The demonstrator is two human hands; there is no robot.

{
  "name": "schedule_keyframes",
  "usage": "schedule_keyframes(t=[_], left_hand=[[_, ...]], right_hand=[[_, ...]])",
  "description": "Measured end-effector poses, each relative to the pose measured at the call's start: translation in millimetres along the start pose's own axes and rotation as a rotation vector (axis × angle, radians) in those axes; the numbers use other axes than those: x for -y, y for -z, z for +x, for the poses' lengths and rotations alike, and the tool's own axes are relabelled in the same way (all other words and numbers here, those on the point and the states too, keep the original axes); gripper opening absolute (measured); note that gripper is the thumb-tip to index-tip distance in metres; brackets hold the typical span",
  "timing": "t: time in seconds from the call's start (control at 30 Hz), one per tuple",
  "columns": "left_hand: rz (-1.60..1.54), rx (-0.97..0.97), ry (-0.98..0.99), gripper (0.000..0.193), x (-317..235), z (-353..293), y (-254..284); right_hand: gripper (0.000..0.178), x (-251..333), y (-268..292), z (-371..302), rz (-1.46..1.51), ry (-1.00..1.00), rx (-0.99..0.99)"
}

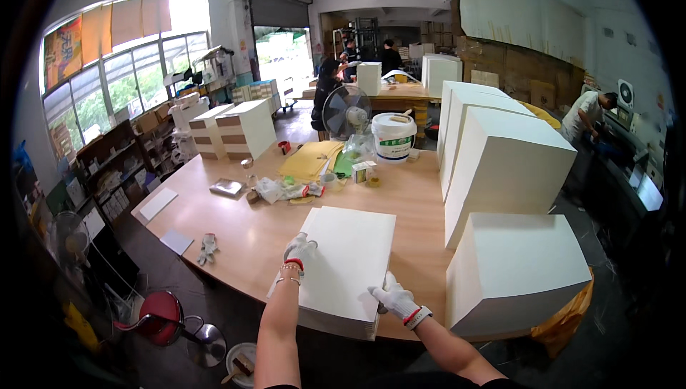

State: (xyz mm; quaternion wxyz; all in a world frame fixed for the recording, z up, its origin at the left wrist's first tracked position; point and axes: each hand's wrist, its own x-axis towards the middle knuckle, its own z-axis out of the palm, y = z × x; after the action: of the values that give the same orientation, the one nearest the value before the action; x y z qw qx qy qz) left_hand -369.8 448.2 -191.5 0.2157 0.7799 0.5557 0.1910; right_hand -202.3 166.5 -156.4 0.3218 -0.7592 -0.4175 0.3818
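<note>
A stack of large white paper sheets (350, 246) lies at the near edge of the table, its layers slightly uneven at the near right corner. My left hand (299, 247), in a white knitted glove with a red cuff, rests on the left part of the top sheet with its fingers out. At the stack's right edge, my right hand (394, 297), gloved the same way, holds the side near the front corner; its thumb side lies toward the top and some fingers are hidden.
Tall white paper stacks (507, 153) and a lower stack (518, 267) line the table's right. Farther back are a white bucket (394, 136), a fan (346, 111) and yellow sheets (311, 159). A loose glove (207, 249) lies left; a red stool (161, 317) stands below. Other people work farther off.
</note>
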Motion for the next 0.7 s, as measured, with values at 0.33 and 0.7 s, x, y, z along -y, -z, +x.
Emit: schedule_keyframes(t=[0.33,0.7], left_hand=[[-0.232,0.198,-0.017,0.034,73,-147,76],[-0.881,0.103,0.03,0.034,131,-154,38]], right_hand=[[0.066,-53,-32,-44,-0.175,0.49,-0.145],[0.06,-56,-37,-34,-0.388,0.763,-0.284]])
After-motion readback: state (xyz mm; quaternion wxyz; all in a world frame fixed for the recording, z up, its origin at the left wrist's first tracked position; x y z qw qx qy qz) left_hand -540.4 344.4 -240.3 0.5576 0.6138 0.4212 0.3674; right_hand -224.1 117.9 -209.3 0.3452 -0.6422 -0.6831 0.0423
